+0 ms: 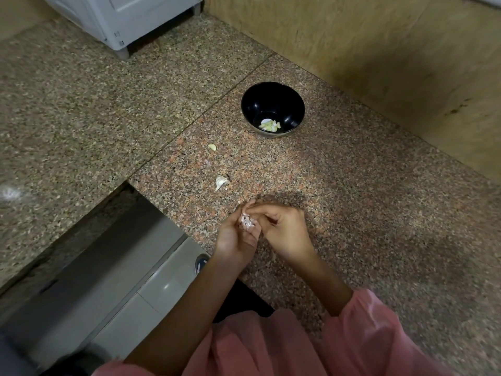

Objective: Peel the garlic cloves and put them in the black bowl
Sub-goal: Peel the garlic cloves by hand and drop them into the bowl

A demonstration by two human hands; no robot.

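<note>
Garlic clove [246,222], papery, pinched by both hands [235,241] [285,229] over speckled granite counter [379,202].

Both hands meet low over the speckled granite counter [366,218]. The left hand [235,238] cups a garlic clove [246,222] with pale skin flaking off; the right hand [284,231] pinches at its top, though blur hides the fingertips. Farther off stands the black bowl [272,109], holding peeled cloves [269,125]. Between bowl and hands lie a bare clove [212,147] and an unpeeled clove [221,182], well apart.
</note>
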